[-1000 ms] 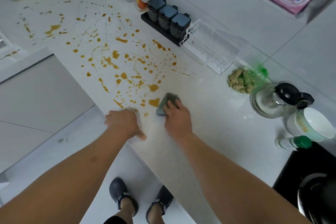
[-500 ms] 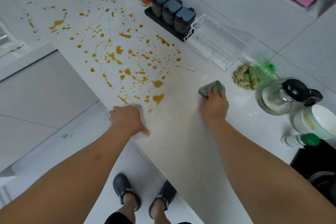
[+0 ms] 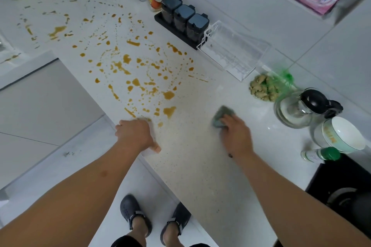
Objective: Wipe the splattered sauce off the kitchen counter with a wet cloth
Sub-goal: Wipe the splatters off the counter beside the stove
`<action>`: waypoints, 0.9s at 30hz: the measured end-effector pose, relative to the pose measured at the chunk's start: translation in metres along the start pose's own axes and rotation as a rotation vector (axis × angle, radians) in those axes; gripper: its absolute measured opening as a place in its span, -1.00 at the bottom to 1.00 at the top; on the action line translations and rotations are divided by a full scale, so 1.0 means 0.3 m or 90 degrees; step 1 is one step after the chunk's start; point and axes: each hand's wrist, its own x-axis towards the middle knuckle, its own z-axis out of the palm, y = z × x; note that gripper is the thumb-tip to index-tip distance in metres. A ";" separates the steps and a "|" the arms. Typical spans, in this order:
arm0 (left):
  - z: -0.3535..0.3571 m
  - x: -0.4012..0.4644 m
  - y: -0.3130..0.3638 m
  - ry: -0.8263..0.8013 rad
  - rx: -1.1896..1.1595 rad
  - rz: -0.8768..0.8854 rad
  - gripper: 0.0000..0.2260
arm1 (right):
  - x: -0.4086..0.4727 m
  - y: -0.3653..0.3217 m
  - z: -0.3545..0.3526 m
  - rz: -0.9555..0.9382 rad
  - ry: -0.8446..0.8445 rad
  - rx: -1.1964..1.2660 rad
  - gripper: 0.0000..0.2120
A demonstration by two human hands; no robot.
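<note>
Brown-orange sauce splatter (image 3: 132, 82) covers the white speckled kitchen counter (image 3: 192, 158) from the middle to the far left. A grey-green wet cloth (image 3: 222, 115) lies on the counter to the right of the splatter, on a stretch with no blots. My right hand (image 3: 236, 136) presses down on the cloth, with the fingers curled over its near part. My left hand (image 3: 133, 133) rests on the counter's front edge beside the nearest blots, fingers curled under, thumb out, holding nothing.
A black rack of three spice jars (image 3: 180, 20) and a clear plastic box (image 3: 232, 52) stand at the back. Ginger in a green bag (image 3: 265, 86), a glass pot (image 3: 299, 108), a white bowl (image 3: 341, 136) and a green-capped bottle (image 3: 321, 154) crowd the right. A black stove (image 3: 345, 192) lies beyond.
My right hand swept the cloth from the edge of the blots to the right, then drew it a little nearer to me. My left hand stayed on the counter edge.
</note>
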 end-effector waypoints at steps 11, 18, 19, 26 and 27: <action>-0.006 -0.001 0.001 0.004 0.003 -0.014 0.13 | -0.061 -0.345 0.116 0.074 -0.073 0.016 -0.83; -0.003 0.003 0.000 -0.006 -0.010 -0.020 0.23 | 0.048 -0.382 -0.055 0.173 -0.386 0.295 -0.84; -0.003 0.004 0.000 -0.005 -0.010 -0.019 0.22 | 0.086 -0.321 -0.082 0.217 -0.351 0.287 -0.82; -0.001 0.019 0.005 -0.019 -0.016 -0.030 0.17 | 0.234 0.108 -0.182 0.302 -0.026 -0.084 -0.65; 0.000 0.020 0.005 -0.017 -0.018 -0.029 0.16 | 0.234 0.114 -0.160 0.292 -0.032 -0.111 -0.60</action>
